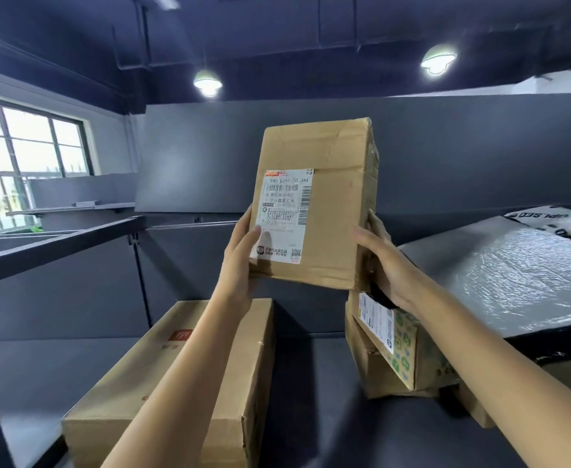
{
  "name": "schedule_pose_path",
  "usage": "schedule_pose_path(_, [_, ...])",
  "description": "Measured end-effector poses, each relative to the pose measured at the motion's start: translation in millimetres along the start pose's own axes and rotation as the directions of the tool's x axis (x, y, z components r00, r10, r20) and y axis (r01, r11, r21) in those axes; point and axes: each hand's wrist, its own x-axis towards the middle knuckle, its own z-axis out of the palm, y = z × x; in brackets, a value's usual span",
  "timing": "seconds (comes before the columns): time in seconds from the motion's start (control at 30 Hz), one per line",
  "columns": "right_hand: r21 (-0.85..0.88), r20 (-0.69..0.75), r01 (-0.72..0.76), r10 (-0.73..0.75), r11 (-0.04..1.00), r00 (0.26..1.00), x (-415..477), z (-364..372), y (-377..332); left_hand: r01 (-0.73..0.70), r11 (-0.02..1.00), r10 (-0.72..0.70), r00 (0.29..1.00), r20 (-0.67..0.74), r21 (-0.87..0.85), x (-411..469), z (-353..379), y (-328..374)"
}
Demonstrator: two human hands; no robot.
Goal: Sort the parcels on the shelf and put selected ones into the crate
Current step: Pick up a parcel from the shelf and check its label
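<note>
A brown cardboard parcel (pixel 324 184), creased and taped shut, stands upright in the air, its white shipping label (pixel 286 214) with barcodes facing the viewer, gripped low on both side edges by the left hand (pixel 240 261) and the right hand (pixel 383 261). Below the left grip a long cardboard box (pixel 223 363) lies flat on the dark shelf (pixel 41 366). Just under the right grip a smaller box with green print (pixel 402 352) sits tilted atop another carton, beside a large grey bubble-wrapped parcel (pixel 514 275).
</note>
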Motion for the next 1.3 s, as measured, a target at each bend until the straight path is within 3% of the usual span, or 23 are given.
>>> schedule_pose_path(0.13, [0.112, 0.021, -0.114, 0.112, 0.987, 0.993, -1, 18, -1, 0.103, 0.994, -0.101, 0.994, 0.036, -0.043, -10, -11, 8])
schedule_pose_path(0.23, [0.21, 0.078, -0.287, 0.276, 0.935, 0.958, 1, 34, 2, 0.186, 0.982, -0.187, 0.975, -0.117, -0.018, -16, -26, 16])
schedule_pose_path(0.33, [0.258, 0.117, -0.516, 0.504, 0.817, 0.856, 8, 63, 8, 0.255, 0.966, -0.256, 0.934, -0.249, -0.034, -28, -50, 22])
schedule_pose_path(0.47, [0.278, 0.205, -0.64, 0.607, 0.716, 0.768, 5, 113, 30, 0.458, 0.888, -0.4, 0.81, -0.428, 0.037, -52, -83, 34])
schedule_pose_path(0.6, [0.349, 0.239, -0.63, 0.585, 0.694, 0.775, 5, 167, 65, 0.509, 0.841, -0.356, 0.775, -0.521, 0.182, -69, -120, 32])
schedule_pose_path(0.73, [0.262, 0.156, -0.589, 0.568, 0.765, 0.808, 13, 213, 88, 0.544, 0.838, -0.441, 0.71, -0.549, 0.031, -78, -163, 17])
schedule_pose_path(0.83, [0.255, 0.145, -0.602, 0.585, 0.757, 0.798, 28, 237, 94, 0.537, 0.844, -0.42, 0.672, -0.61, 0.01, -64, -186, 13])
schedule_pose_path(1.3, [0.317, -0.1, -0.477, 0.529, 0.82, 0.843, 79, 282, 136, 0.517, 0.856, -0.425, 0.732, -0.533, 0.028, -28, -245, -11])
